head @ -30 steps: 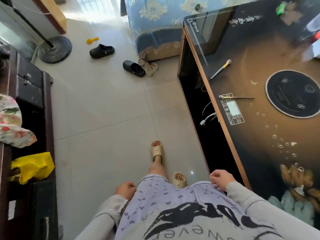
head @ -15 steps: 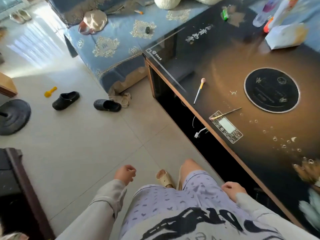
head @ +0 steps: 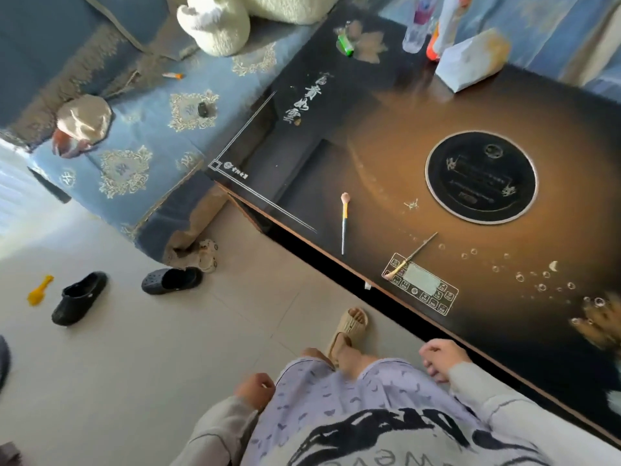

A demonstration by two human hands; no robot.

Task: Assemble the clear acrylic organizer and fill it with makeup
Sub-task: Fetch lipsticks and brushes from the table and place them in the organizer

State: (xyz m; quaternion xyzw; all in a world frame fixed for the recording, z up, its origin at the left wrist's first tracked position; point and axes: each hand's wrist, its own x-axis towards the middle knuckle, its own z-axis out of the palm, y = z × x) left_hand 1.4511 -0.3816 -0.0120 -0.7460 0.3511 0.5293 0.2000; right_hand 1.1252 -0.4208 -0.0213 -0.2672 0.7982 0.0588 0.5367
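Note:
Two makeup brushes lie on the dark glossy table (head: 386, 156): a blue-handled brush with a pink tip (head: 343, 223) near the front edge, and a thin brown brush (head: 414, 255) lying across the printed control panel (head: 421, 284). No acrylic organizer shows in this view. My left hand (head: 257, 391) hangs by my hip with loosely curled fingers, holding nothing. My right hand (head: 442, 359) hangs at the table's front edge, fingers loosely curled, also holding nothing.
A round black hob plate (head: 480, 176) is set in the table. A white tissue pack (head: 470, 62), bottles (head: 416, 25) and a green lighter (head: 345, 43) stand at the far end. A blue sofa (head: 141, 129) with a plush toy (head: 215, 21) is beyond. Black clogs (head: 80, 297) and a yellow toy (head: 39, 290) lie on the tiled floor.
The view has swung right and up toward the table and sofa as I step forward. Both hands stay by my hips, holding nothing.

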